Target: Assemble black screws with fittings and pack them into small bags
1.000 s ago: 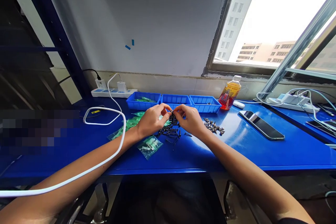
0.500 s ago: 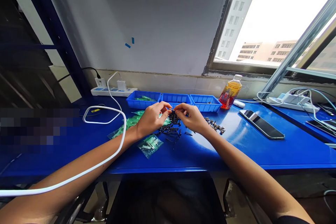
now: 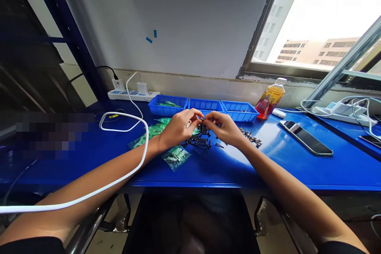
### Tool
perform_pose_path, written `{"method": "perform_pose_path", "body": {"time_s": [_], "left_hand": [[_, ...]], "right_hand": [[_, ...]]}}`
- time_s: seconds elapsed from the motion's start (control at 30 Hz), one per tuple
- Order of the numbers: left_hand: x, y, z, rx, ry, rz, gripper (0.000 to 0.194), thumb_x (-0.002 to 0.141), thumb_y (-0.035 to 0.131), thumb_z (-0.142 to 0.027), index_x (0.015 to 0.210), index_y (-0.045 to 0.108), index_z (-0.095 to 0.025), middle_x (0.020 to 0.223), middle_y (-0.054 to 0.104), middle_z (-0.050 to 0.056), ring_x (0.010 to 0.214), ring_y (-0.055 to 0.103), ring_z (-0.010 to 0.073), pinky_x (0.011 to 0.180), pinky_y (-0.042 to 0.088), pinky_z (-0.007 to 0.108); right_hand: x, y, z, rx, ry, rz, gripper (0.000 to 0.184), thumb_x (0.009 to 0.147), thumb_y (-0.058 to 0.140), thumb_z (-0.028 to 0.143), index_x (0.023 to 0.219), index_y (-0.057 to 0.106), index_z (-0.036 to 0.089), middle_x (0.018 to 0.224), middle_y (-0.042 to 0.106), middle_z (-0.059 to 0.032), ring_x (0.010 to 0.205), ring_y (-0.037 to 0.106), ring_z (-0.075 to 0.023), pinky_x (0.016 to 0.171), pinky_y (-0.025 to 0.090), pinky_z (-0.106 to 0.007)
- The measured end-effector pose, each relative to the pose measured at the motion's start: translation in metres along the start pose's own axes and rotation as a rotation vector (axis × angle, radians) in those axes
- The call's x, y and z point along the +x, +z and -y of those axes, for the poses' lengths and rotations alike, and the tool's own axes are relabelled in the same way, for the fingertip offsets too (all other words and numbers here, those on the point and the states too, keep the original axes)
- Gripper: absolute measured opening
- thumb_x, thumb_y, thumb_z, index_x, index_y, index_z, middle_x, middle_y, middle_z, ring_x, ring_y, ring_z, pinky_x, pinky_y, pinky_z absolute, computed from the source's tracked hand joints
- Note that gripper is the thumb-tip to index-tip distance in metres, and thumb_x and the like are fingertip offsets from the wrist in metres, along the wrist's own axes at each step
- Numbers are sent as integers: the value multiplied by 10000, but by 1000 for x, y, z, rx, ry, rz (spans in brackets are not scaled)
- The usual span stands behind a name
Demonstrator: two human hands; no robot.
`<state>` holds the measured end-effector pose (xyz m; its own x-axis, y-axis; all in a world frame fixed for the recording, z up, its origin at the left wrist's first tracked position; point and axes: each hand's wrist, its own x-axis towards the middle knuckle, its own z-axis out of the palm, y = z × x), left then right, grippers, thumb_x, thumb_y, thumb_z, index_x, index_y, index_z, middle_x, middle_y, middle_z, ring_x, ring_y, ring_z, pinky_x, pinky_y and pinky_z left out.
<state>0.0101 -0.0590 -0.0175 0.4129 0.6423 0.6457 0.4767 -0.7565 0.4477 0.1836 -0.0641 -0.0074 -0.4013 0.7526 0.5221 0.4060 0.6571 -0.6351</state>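
Above the black screws, my left hand and my right hand meet fingertip to fingertip. Both hands are closed in a pinch around something small, mostly hidden by the fingers, and I cannot make out what it is. Beneath and beside my left hand lie clear bags with green contents. One small bag of pale green plugs rests nearer the table edge. Silver-coloured screws are heaped just beyond my right hand.
Three blue bins stand behind my hands: a left bin with green pieces, a middle bin and a right bin. A drink bottle and a phone are to the right. A white cable crosses before my left forearm.
The view has shifted, so the whole scene sits slightly higher and further right. My hands stay together over the screws, fingers still pinched.
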Motion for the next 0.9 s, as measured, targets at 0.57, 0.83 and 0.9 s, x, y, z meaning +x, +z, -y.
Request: {"method": "perform_pose_path", "body": {"time_s": [0.57,0.83,0.9], "left_hand": [[-4,1,0,86,129,-44,88,839,528,-157,906,574,-191,784,619,4,752,586,137,717,467,248],[-3,1,-2,81,77,18,77,813,555,-185,887,577,-183,770,629,7,761,592,154,735,471,273],[-3,1,-3,76,68,20,68,813,554,-189,876,578,-186,773,631,6,762,592,154,735,475,275]], "right_hand": [[3,-2,3,360,253,130,223,776,478,300,588,481,180,556,542,21,573,496,-99,599,419,-243],[3,0,4,276,299,87,228,771,472,262,559,461,180,515,508,36,521,452,-84,542,371,-221],[3,0,4,270,300,93,231,774,471,275,563,463,181,524,513,35,529,454,-85,548,375,-222]]}}
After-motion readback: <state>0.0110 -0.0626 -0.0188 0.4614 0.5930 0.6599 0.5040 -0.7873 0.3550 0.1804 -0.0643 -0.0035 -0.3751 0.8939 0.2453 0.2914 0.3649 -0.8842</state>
